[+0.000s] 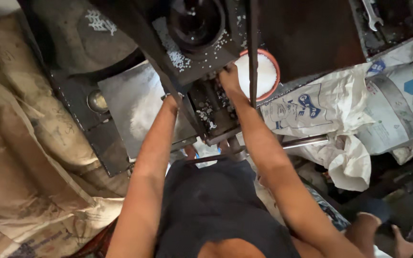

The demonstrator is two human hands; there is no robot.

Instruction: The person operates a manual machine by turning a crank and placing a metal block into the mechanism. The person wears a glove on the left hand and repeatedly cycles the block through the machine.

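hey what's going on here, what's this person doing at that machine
Seen from above, a person leans over a dark metal machine strewn with small white pellets. The right hand rests at the edge of the machine's block, beside an orange-rimmed bowl full of white granules. The left hand reaches in under a dark slanted bar, and its fingers are hidden. A bare metal plate lies to the left, printed white sacks to the right, and brown sacking on the far left.

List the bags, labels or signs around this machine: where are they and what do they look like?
White sack: right of the machine, crumpled, blue print.
Second sack: far right, white-grey, with coloured hexagons.
Brown sacks: left side, heaped, dirty tan.
White mark: top left, painted on dark metal.
No screens in view.
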